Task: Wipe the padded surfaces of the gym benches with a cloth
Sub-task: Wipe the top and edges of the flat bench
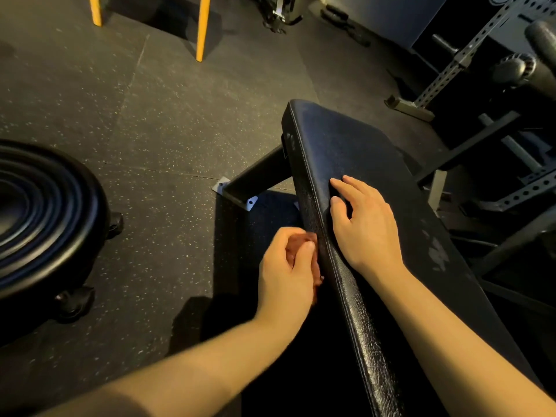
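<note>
Just 1 bench (346,152) under right hand (365,227); 1 cloth (297,242), left hand (285,276).

One padded bench (361,158), one reddish cloth (301,243), one left hand (284,278), one right hand (368,231), two yellow legs (203,25), one round stool (45,212)

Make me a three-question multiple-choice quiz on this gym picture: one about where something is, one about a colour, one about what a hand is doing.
1. Where is the cloth? A in a bucket; B against the side of the bench pad; C over a shoulder.
2. What colour are the legs at top left? A yellow; B blue; C white.
3. What is the right hand doing? A gripping a dumbbell; B resting on the pad's top; C waving in the air.
Answers: 1 B, the left hand holds it there; 2 A, both are plainly yellow; 3 B, its fingers lie relaxed on the pad.
</note>
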The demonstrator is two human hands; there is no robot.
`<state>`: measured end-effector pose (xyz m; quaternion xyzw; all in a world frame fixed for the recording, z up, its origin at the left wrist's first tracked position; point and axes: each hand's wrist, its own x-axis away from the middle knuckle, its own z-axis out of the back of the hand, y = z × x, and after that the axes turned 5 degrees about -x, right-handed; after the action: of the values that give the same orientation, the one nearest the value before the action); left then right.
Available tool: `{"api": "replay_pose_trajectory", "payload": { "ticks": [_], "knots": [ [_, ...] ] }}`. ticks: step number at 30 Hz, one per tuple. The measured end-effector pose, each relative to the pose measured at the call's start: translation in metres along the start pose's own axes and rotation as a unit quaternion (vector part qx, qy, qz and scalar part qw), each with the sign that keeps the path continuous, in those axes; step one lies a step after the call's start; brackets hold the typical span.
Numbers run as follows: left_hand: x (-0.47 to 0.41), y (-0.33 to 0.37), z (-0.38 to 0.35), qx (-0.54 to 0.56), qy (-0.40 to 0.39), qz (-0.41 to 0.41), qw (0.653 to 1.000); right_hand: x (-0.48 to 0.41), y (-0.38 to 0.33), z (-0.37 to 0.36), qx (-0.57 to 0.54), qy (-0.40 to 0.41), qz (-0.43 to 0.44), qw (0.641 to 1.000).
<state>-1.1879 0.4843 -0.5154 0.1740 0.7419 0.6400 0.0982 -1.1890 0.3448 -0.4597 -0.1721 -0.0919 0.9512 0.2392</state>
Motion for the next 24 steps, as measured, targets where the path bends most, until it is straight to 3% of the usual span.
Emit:
{"api": "replay_pose_trajectory", "payload": {
  "ticks": [2, 5, 7, 10, 17, 19, 22, 24],
  "knots": [
    [-0.045, 0.005, -0.007, -0.020, 0.041, -0.017, 0.999, -0.001, 0.001, -0.001, -0.006, 0.000, 0.003, 1.000],
    [-0.106, 0.013, -0.014, -0.001, 0.079, 0.023, 0.997, 0.000, 0.000, 0.000, -0.006, -0.001, 0.004, 1.000],
    [-0.081, 0.009, -0.017, -0.013, 0.080, 0.008, 0.997, 0.000, 0.000, 0.000, -0.008, 0.000, 0.006, 1.000],
    [-0.002, 0.001, -0.010, 0.008, 0.021, -0.001, 1.000, 0.000, 0.000, 0.000, -0.006, 0.000, -0.001, 1.000],
    [-0.104, 0.012, -0.021, -0.011, 0.096, 0.000, 0.995, 0.000, 0.000, 0.000, -0.023, 0.001, 0.004, 1.000],
    [-0.063, 0.009, -0.021, -0.027, 0.094, -0.007, 0.995, 0.000, 0.000, 0.001, -0.020, 0.003, 0.005, 1.000],
    [0.007, 0.001, -0.008, 0.018, 0.004, 0.002, 1.000, 0.000, 0.001, 0.000, -0.010, 0.002, 0.001, 1.000],
    [-0.015, -0.001, -0.009, -0.003, 0.017, -0.009, 1.000, 0.000, 0.002, 0.000, -0.011, 0.001, 0.001, 1.000]
  ]
}}
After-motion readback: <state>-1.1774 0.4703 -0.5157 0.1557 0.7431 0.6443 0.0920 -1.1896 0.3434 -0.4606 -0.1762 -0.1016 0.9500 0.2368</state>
